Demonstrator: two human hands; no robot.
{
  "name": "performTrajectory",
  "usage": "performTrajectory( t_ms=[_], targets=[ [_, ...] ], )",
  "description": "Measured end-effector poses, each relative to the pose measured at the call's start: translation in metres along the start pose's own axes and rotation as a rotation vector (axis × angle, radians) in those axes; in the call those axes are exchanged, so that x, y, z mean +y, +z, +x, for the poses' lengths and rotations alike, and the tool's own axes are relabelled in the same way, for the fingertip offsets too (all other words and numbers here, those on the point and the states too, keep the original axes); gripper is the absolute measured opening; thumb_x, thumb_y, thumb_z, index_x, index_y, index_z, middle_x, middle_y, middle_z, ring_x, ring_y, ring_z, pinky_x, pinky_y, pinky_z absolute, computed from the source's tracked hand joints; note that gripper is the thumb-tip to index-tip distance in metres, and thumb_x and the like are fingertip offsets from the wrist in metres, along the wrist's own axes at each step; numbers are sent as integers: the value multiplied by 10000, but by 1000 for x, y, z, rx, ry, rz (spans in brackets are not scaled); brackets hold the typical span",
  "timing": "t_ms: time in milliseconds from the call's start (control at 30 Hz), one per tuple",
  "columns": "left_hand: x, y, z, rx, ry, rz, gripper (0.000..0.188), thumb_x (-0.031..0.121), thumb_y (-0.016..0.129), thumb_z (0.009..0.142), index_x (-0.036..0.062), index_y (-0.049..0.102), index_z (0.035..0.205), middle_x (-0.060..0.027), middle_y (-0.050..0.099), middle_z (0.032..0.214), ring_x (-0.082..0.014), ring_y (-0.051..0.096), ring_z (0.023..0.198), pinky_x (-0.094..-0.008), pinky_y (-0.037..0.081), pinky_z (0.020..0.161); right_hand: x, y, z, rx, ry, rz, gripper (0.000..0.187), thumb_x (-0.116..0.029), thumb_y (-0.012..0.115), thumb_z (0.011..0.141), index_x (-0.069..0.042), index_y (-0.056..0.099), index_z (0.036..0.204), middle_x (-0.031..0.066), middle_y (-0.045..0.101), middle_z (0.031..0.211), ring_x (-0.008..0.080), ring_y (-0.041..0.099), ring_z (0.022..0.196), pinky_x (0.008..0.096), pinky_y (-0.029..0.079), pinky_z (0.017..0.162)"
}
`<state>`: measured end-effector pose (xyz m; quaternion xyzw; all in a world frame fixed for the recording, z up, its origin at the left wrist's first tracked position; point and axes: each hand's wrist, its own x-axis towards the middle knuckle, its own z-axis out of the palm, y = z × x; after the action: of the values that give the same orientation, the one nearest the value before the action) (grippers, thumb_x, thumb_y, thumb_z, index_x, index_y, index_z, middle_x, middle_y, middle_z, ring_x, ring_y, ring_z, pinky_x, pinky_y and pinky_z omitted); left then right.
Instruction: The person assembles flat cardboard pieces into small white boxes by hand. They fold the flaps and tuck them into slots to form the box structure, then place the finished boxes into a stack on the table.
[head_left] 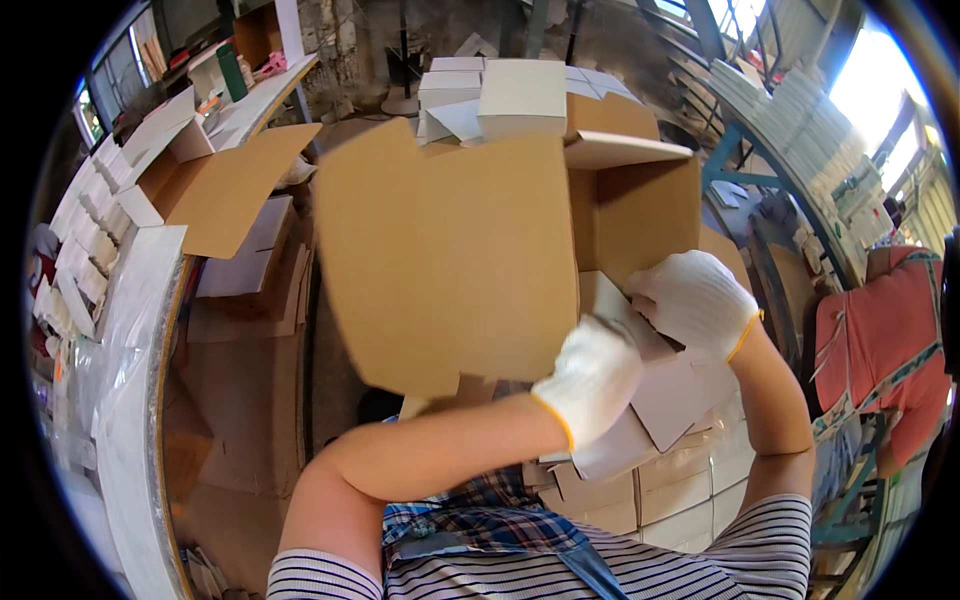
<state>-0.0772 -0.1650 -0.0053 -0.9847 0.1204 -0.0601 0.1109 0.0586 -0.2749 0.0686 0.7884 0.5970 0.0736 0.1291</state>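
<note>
A cardboard box, brown inside and white outside, is tilted in front of me. Its wide brown lid (450, 260) spreads to the left, and its hollow body (645, 210) faces me on the right. My left hand (592, 382), in a white knitted glove with a yellow cuff, is closed at the near edge beside the lid. Just right of it, my right hand (697, 303), gloved alike, has its fingers curled on the near side wall (625, 318). The fingertips of both hands are partly hidden.
Below the hands are stacked white cartons (675, 490). More white boxes (520, 95) are piled behind. On the left, a long worktable (150, 330) carries another open box (235, 190) and a green bottle (231, 72). A person in a red top (870, 330) is at the right, near tall box stacks.
</note>
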Motion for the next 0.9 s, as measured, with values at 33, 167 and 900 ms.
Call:
performTrajectory(
  t_ms=[33, 167, 900],
  targets=[
    [10, 3, -7, 10, -20, 50, 184, 164, 682, 791, 69, 765, 925, -80, 723, 849, -230, 705, 825, -420, 497, 635, -13, -2, 2, -9, 93, -30, 114, -190, 605, 864, -124, 697, 859, 52, 683, 836, 281, 691, 783, 413, 547, 687],
    [40, 15, -18, -77, 86, -18, 198, 167, 665, 799, 52, 764, 926, -133, 710, 875, -267, 671, 813, -476, 499, 699, -31, 44, -5, 49, 149, -9, 152, -190, 626, 856, -76, 711, 911, 139, 714, 835, 314, 711, 778, 428, 558, 683],
    [49, 63, -8, -125, 56, 114, 141, 179, 665, 864, 123, 772, 937, -75, 727, 881, -257, 694, 855, -478, 473, 837, -66, 162, 115, -422, 311, 260, 333, -308, 769, 815, -223, 810, 1134, 22, 775, 1158, 264, 740, 1061, 445, 602, 813]
  ],
)
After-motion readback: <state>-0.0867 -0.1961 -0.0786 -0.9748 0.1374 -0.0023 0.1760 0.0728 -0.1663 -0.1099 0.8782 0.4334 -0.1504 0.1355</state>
